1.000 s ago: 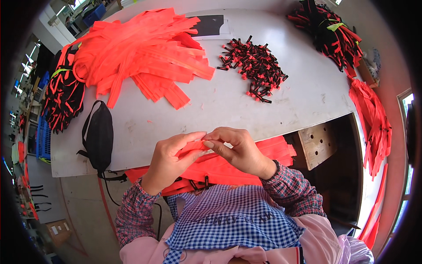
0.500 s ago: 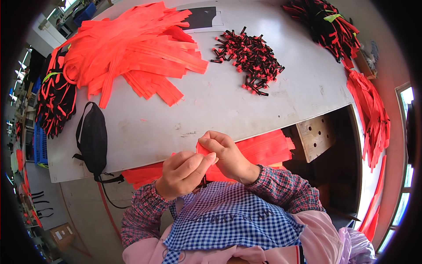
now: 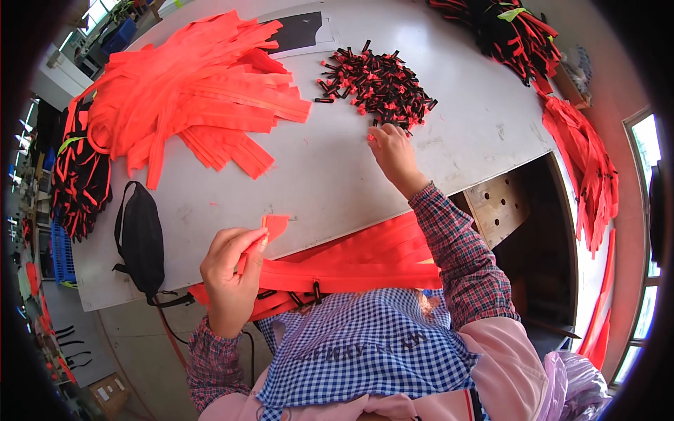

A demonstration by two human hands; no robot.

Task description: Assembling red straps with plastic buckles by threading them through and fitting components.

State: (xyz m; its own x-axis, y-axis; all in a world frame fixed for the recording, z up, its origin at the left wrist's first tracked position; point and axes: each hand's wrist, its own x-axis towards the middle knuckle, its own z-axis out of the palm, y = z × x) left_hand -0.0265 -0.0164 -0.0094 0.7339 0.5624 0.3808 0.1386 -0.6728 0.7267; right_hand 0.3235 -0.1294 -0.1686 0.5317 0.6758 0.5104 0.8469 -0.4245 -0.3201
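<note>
My left hand (image 3: 232,270) pinches the end of an orange-red zipper tape (image 3: 276,224) between thumb and fingers. The tip stands up above the fingers, over the table's near edge. My right hand (image 3: 394,156) is stretched out to the near edge of a heap of small black-and-red zipper sliders (image 3: 386,88). Its fingers are drawn together there, with a bit of red and black at the tips; the grip is partly hidden. More orange-red zipper tapes (image 3: 351,275) lie across my lap, with a few black sliders on them.
A large pile of orange-red tapes (image 3: 182,98) covers the table's (image 3: 337,168) far left. A black pouch (image 3: 140,238) lies at the left edge. Black-and-red bundles (image 3: 498,35) sit at the far right. A board with holes (image 3: 497,205) shows in the opening under the tabletop.
My hands have parted. The right has let go of the tape and moved forward to the slider heap. The left has moved left and lower, still pinching the tape.
</note>
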